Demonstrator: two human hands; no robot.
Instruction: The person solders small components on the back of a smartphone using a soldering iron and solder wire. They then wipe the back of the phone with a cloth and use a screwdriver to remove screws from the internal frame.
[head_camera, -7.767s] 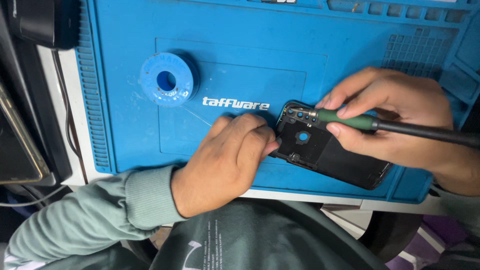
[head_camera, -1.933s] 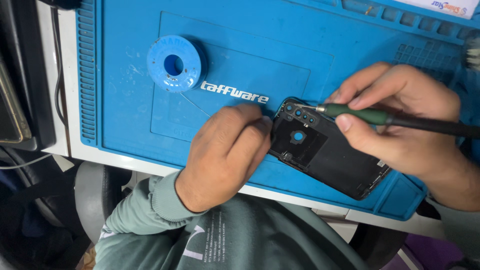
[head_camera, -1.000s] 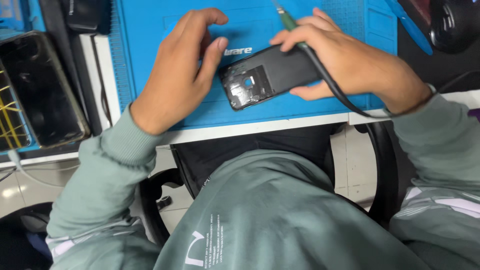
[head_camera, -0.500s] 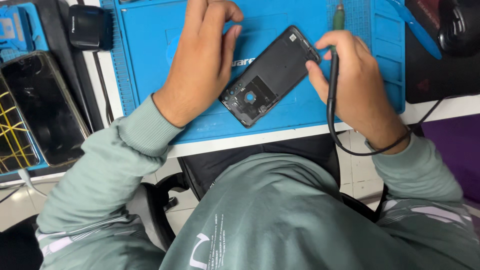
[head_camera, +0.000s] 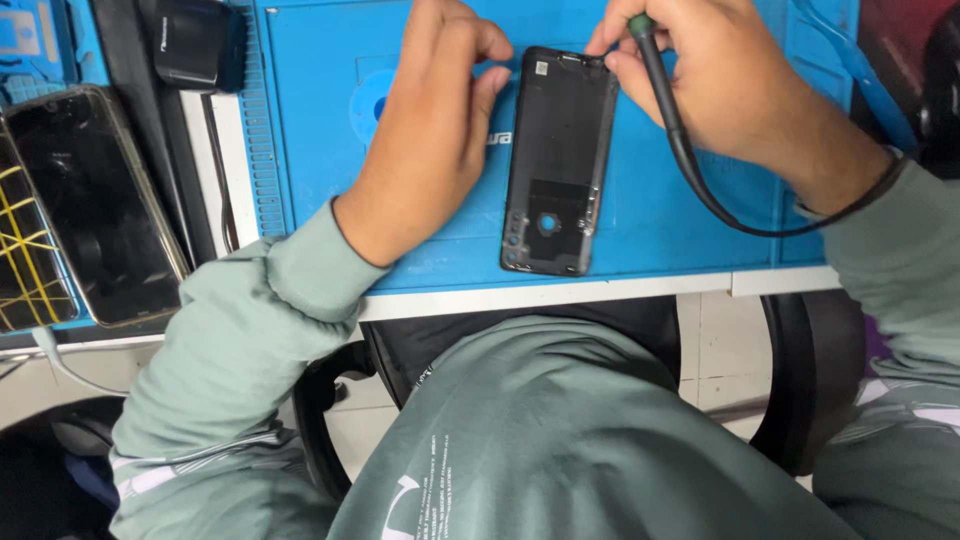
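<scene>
Right grip (head_camera: 700, 80), phone (head_camera: 556, 160) now upright

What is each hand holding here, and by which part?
The right hand grips a corded tool near its green top end. The left hand holds nothing; its fingers rest against the left edge of the opened phone on the blue mat.

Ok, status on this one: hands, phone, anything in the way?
Left hand steadying opened phone. Right hand gripping corded tool at its top edge. Blue mat around it unobstructed.
</scene>
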